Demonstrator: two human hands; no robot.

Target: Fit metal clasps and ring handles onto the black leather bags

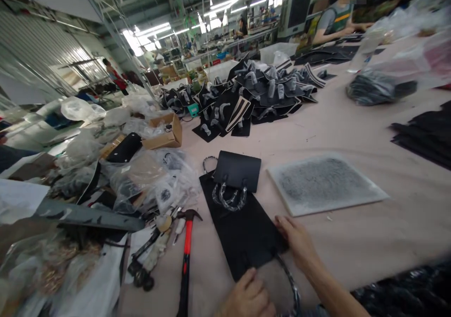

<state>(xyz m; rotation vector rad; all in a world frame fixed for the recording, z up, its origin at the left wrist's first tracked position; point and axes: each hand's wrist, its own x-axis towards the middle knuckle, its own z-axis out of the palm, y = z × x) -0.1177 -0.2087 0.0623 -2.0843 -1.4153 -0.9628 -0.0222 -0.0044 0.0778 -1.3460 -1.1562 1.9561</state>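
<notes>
Nearby, left hand (248, 296): fingers curled at the black panel's near edge; cannot tell whether they pinch it.
Right hand (298, 242): fingertips on the panel's right edge, thumb hidden, grip unclear.
Black panel (243, 232): flat on the table (369, 237), between hammer (188, 237) and smudged white board (324, 183).
Panel's far end: dark flap (237, 169) with plastic-wrapped handles (232, 204).
Beyond: heaped black pieces (268, 89), then a co-worker (333, 26).

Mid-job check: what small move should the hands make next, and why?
Probably lift the near edge of the black panel slightly: the left hand is at that edge and the right hand at its right corner, while a black piece with plastic-wrapped handles lies over the far part.
</notes>
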